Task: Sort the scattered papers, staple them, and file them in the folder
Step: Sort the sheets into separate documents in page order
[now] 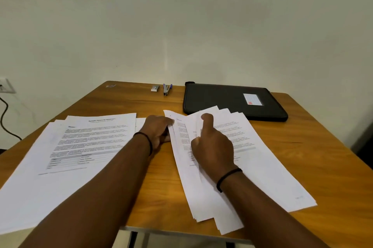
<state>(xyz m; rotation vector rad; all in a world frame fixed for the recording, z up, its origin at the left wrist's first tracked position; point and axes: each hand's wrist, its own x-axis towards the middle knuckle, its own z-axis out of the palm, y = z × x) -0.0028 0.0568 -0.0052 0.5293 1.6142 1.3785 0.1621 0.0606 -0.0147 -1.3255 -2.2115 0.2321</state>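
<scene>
I am mid-sort: my left hand [159, 129] pinches a sheet off the fanned papers [242, 146], my right hand [212, 146] presses them flat, fingers loose; stapler [167, 89] and folder [232, 102] at twelve o'clock lie untouched.

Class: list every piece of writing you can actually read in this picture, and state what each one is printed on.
"Sample Financial Statement", roughly: heading of the top sheet of the left paper stack; blurred, so uncertain.
Body text and table on that sheet: too blurred to read.
Print on the fanned papers under the right hand: unreadable.
Label on the black folder: too small to read.
</scene>
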